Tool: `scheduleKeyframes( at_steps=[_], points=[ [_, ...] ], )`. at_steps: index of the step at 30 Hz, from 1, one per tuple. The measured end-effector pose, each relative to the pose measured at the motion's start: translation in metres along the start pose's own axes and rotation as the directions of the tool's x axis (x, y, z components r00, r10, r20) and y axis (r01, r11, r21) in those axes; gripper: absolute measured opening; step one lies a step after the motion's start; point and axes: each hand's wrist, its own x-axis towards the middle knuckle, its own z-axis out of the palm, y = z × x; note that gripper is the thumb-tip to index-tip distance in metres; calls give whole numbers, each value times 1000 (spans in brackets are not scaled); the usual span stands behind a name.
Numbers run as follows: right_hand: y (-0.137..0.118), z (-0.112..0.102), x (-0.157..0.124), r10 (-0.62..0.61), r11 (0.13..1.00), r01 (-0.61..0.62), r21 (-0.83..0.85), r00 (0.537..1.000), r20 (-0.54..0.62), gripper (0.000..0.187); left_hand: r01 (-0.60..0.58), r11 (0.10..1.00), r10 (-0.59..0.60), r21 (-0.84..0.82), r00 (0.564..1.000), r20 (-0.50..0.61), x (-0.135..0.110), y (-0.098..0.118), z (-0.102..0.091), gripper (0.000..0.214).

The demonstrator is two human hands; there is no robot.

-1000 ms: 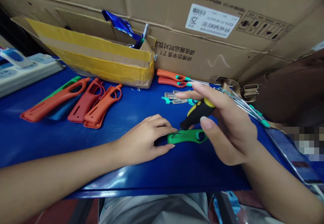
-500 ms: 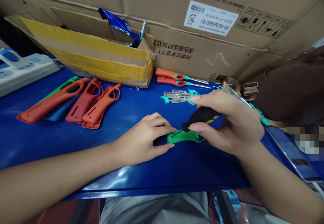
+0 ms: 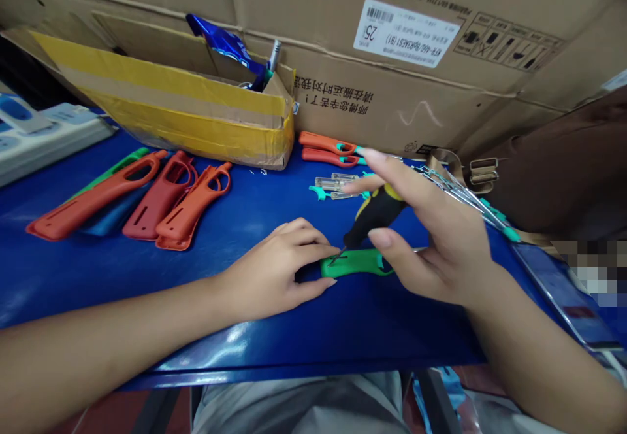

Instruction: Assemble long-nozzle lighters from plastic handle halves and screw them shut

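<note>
Head view, right grip (image 3: 443, 244) loose, holding screwdriver (image 3: 375, 215)

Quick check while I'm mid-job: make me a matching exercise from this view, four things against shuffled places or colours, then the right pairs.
1. screwdriver
2. green lighter
3. phone
4. power strip

A. far left of the picture
B. held by the left hand
C. far right of the picture
D. black and yellow

Pairs: 1-D, 2-B, 3-C, 4-A
</note>
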Motion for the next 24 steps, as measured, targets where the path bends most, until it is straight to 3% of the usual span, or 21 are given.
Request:
scheduleKeyframes(
  at_steps=[2,4,8,12,14,17,19,22,24],
  points=[
    [-1,0,0,35,997,-39,73,998,48,52,3,1000,-3,7,1000,-4,0,0,0,29],
    [-1,0,1,14,993,-17,114,1000,25,50,3,1000,-3,2,1000,-1,0,0,0,29],
    [0,-1,3,-127,991,125,-39,988,-82,48,-5,1000,5,-13,1000,1,0,0,0,25],
    [-1,-2,2,-9,996,5,93,999,51,44,-5,1000,5,-5,1000,-4,0,0,0,26],
    [0,-1,2,-33,988,34,147,999,-10,41,-5,1000,5,-7,1000,-2,0,-1,0,26],
    [1,-1,2,-149,988,152,10,982,-116,42,-1,1000,1,-13,1000,4,0,0,0,25],
    [0,-3,3,-131,991,130,-23,990,-52,42,1,1000,-1,-12,1000,4,-1,0,-1,25],
    [-2,-6,4,-52,990,41,131,995,81,43,1,1000,0,-6,1000,7,-1,0,0,26],
    [-3,-7,5,-73,981,61,184,995,63,39,3,1000,-3,-8,1000,11,-1,0,0,27]
  ],
)
